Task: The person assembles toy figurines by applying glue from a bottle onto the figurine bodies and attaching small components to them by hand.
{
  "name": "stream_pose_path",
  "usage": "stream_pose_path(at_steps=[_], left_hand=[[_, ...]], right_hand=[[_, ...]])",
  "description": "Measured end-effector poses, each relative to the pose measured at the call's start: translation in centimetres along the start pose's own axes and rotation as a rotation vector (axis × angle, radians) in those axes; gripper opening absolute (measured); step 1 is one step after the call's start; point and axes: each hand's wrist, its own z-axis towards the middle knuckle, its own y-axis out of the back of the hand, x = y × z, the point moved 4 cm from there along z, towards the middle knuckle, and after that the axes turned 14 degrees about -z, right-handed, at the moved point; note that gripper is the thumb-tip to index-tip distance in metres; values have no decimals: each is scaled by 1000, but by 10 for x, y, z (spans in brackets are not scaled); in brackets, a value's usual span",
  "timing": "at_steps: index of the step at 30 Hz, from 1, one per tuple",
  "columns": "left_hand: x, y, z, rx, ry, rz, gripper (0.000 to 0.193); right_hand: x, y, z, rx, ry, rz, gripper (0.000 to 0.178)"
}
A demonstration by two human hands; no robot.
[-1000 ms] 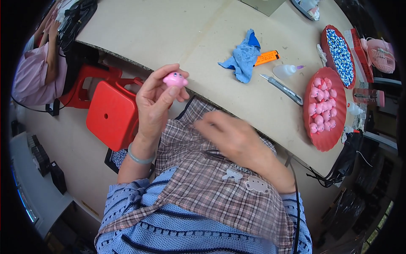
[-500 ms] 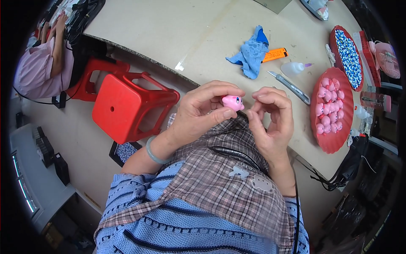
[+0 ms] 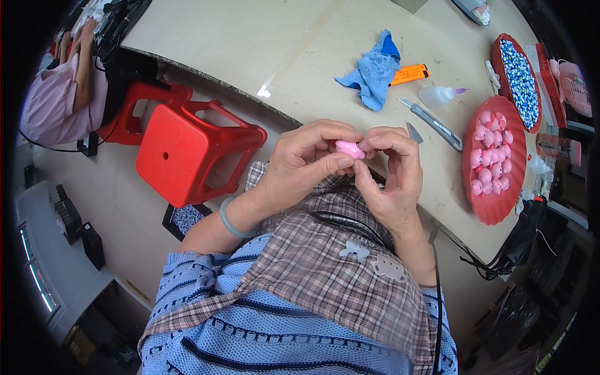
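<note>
A small pink toy figure (image 3: 350, 149) is pinched between the thumb and fingers of my left hand (image 3: 310, 153), just past the apron front. My right hand (image 3: 395, 169) closes its thumb and index finger on the figure's right end, so that end is partly hidden. The figure's printed eye does not show. To the right, a red scalloped tray (image 3: 492, 209) holds several similar pink figures (image 3: 494, 153) in rows. A grey utility knife (image 3: 436, 125) lies on the table between the tray and my right hand.
On the table (image 3: 250, 37) are a blue cloth (image 3: 374, 72), an orange packet (image 3: 409, 74) and a small squeeze bottle (image 3: 437, 95). A second red tray (image 3: 532, 119) holds small blue-and-white pieces. Red stools (image 3: 172, 153) stand at left, near another person in pink (image 3: 62, 106).
My right hand has moved left and its fingertips now meet the figure. The figure has turned, taking its eye out of sight. A grey pointed piece shows beyond my right hand.
</note>
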Motion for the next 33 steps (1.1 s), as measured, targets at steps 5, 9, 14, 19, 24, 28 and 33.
stream_pose_path(at_steps=[5, 9, 14, 19, 24, 28, 33], left_hand=[[2, 2, -2, -8, -15, 46, 21], [4, 3, -4, -16, -25, 83, 19], [6, 3, -4, -42, -1, 74, 19], [6, 3, -5, -63, 16, 74, 18], [8, 4, -5, -80, 25, 53, 16], [8, 4, -5, -76, 20, 43, 16], [11, 12, -5, -98, 51, -120, 16]], right_hand=[[-2, -4, -3, -6, -13, -13, 40], [-4, -5, -4, 7, -23, 3, 39], [-5, -5, -4, 9, -13, 1, 37], [-9, -7, -6, 100, -35, 39, 43], [-10, -8, -5, 104, -55, 48, 42], [-8, -8, -3, 115, -52, 39, 42], [-5, -9, 7, 34, -30, 56, 33]])
